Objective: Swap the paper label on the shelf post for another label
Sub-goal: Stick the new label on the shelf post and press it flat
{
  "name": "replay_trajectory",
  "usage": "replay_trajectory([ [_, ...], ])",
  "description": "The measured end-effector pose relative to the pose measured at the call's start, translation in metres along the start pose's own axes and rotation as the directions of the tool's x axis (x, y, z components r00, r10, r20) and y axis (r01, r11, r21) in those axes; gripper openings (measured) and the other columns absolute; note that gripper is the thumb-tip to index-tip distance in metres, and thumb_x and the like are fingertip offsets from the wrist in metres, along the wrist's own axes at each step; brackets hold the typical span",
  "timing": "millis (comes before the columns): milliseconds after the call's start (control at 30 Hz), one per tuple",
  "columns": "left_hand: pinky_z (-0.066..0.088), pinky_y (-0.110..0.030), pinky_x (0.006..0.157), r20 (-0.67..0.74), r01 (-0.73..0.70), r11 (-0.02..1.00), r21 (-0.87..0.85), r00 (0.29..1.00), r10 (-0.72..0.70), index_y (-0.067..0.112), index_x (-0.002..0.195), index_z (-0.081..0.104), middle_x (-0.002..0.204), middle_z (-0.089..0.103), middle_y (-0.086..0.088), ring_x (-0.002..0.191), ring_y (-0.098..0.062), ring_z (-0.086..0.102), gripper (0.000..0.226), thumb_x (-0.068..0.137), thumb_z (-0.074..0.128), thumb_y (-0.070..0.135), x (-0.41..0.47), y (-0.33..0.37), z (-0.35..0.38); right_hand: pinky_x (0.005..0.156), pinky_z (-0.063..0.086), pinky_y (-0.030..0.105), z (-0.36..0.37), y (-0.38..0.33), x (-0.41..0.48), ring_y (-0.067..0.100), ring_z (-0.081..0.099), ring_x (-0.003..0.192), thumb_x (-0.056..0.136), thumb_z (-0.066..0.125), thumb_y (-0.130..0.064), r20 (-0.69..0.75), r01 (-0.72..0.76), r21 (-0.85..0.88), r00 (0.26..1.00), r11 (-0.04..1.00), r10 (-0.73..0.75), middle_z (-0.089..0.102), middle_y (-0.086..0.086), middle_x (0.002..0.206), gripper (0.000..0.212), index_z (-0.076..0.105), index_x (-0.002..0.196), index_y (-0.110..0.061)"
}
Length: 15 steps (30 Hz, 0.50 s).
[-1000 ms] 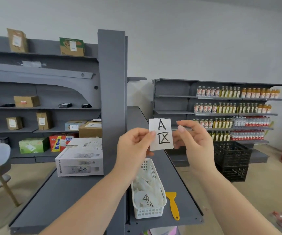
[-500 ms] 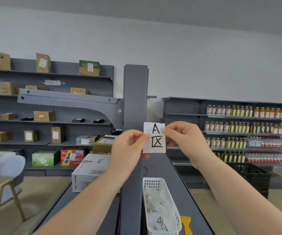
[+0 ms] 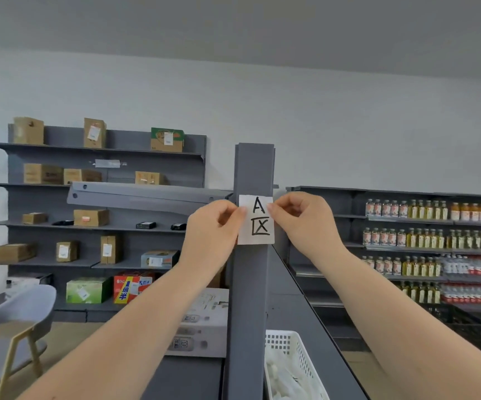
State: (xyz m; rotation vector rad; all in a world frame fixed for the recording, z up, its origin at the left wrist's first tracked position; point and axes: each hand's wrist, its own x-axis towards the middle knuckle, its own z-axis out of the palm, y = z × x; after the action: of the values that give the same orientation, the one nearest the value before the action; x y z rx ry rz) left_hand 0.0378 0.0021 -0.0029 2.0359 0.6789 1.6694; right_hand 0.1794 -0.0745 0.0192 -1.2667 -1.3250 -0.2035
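Observation:
A white paper label (image 3: pixel 257 220) marked "A" over a boxed character lies against the front of the grey shelf post (image 3: pixel 252 284), near the post's top. My left hand (image 3: pixel 212 229) pinches the label's upper left edge. My right hand (image 3: pixel 303 217) pinches its upper right edge. Both hands hold the label flat on the post. Whether the label is stuck down I cannot tell.
A white slotted basket (image 3: pixel 290 362) with paper slips sits on the grey shelf (image 3: pixel 305 321) right of the post. A white carton (image 3: pixel 201 324) lies to the left. A grey chair (image 3: pixel 11 327) stands at lower left. Shelves of boxes and bottles line the far walls.
Both hands raised the label and carried it left, from beside the post onto the post's front. My view tilted upward, so the basket and shelf sank low in the frame.

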Motion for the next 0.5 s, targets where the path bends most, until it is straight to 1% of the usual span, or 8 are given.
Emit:
replay_trajectory([
  [33,0.06,-0.032,0.059,0.0,-0.031,0.998,0.057,1.0,0.031,0.024,0.078,0.063,0.079,0.069,0.012,0.073,-0.01,0.069,0.021,0.093,0.054,0.036,0.005,-0.002,-0.001,0.053,0.04,0.01,0.002,0.0,0.003,0.001,0.049,0.052,0.084,0.066,-0.023,-0.01,0.018,-0.031,1.0,0.999,-0.019,0.065,-0.003,0.063,0.018,0.067,0.069,-0.015],
  [100,0.059,-0.041,0.064,-0.009,-0.076,0.985,0.157,0.997,0.078,0.026,0.077,0.059,0.081,0.071,0.005,0.077,-0.015,0.068,0.022,0.093,0.052,0.038,0.013,-0.004,-0.002,0.056,0.043,0.018,0.007,0.0,0.008,0.005,0.049,0.055,0.085,0.065,-0.025,-0.021,0.051,-0.099,0.998,0.994,-0.053,0.063,-0.003,0.063,0.018,0.065,0.07,-0.014],
  [167,0.058,-0.045,0.064,-0.012,-0.105,0.976,0.193,0.994,0.109,0.026,0.075,0.056,0.081,0.072,-0.002,0.077,-0.02,0.068,0.024,0.094,0.05,0.038,0.019,-0.006,-0.002,0.06,0.046,0.029,0.009,-0.002,0.013,0.009,0.05,0.057,0.086,0.062,-0.026,-0.029,0.085,-0.162,0.995,0.983,-0.091,0.061,-0.003,0.062,0.019,0.062,0.071,-0.015],
  [233,0.057,-0.046,0.064,-0.006,-0.119,0.974,0.192,0.992,0.123,0.026,0.074,0.054,0.08,0.072,-0.005,0.077,-0.022,0.068,0.025,0.094,0.049,0.04,0.023,-0.006,-0.001,0.062,0.049,0.035,0.01,-0.003,0.016,0.013,0.049,0.058,0.087,0.06,-0.026,-0.035,0.114,-0.207,0.992,0.972,-0.124,0.059,-0.002,0.061,0.019,0.059,0.071,-0.016],
  [367,0.055,-0.045,0.064,-0.011,-0.14,0.974,0.178,0.989,0.145,0.022,0.075,0.057,0.071,0.068,-0.003,0.067,-0.021,0.064,0.025,0.094,0.05,0.037,0.027,-0.004,0.002,0.059,0.047,0.036,0.008,-0.005,0.018,0.013,0.044,0.055,0.091,0.055,-0.027,-0.015,0.135,-0.268,0.989,0.954,-0.144,0.051,-0.006,0.058,0.021,0.054,0.074,-0.015],
  [500,0.052,-0.038,0.058,-0.016,-0.149,0.97,0.193,0.988,0.155,0.02,0.076,0.058,0.064,0.064,-0.001,0.059,-0.019,0.059,0.025,0.094,0.05,0.036,0.029,-0.002,0.004,0.058,0.045,0.033,0.007,-0.005,0.021,0.01,0.044,0.054,0.091,0.054,-0.027,-0.004,0.139,-0.302,0.989,0.943,-0.147,0.049,-0.008,0.056,0.02,0.054,0.076,-0.015],
])
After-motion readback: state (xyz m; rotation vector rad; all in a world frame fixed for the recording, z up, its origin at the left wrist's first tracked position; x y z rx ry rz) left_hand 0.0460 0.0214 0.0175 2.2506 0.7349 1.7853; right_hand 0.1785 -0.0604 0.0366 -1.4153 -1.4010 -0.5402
